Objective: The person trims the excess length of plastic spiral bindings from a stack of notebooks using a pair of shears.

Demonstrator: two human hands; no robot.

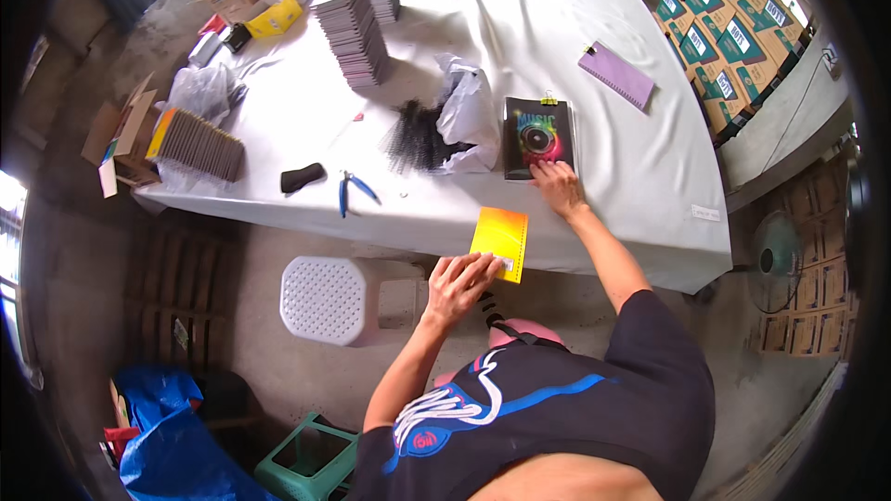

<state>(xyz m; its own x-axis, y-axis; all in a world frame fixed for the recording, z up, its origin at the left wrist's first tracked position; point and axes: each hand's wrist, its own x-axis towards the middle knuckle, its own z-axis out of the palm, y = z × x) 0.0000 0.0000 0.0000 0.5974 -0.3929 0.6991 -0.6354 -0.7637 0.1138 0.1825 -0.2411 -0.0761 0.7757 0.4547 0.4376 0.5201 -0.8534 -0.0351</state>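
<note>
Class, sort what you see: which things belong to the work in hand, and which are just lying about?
In hand:
- yellow cover, in the left hand
- black booklet, under the right hand

Apparently lying about:
- white stool
- blue plastic sheet
- fan

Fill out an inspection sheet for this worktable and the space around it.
Surface: white tablecloth, creased.
Things at hand: yellow cover, holes along its right edge, pages beneath cannot be told; black printed cover, gold binder clip on its top edge.
Clutter: blue-handled pliers; black wiry bundle; white plastic bag; tall notebook stack; purple spiral notebook.
Grips: left grip holds the yellow cover near its lower left corner; right grip has fingers on the black cover's lower part.
Cables: nothing seen for certain.
Surroundings: white stool, green stool, fan, stacked cartons.
</note>
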